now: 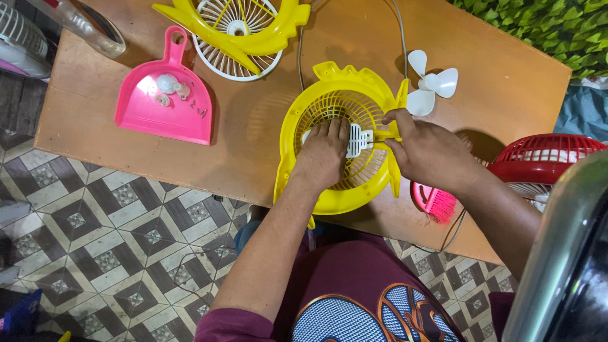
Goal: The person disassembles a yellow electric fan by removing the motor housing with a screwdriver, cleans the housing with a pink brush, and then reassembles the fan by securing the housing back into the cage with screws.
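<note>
A yellow fan housing (316, 202) with a round grille lies flat near the front of the wooden table (266, 139). My left hand (324, 152) presses down on the grille, fingers spread beside a small white part (356, 139) at its centre. My right hand (425, 151) grips a yellow-handled tool (385, 134) whose tip points at that white part. A white three-blade fan propeller (430, 83) lies just behind my right hand.
A pink dustpan (166, 101) with small screws and parts sits at the left. A second yellow housing with a white grille (237, 31) is at the back. A pink brush (434, 202) and a red fan grille (541, 158) are at the right. A grey cable (400, 31) runs back.
</note>
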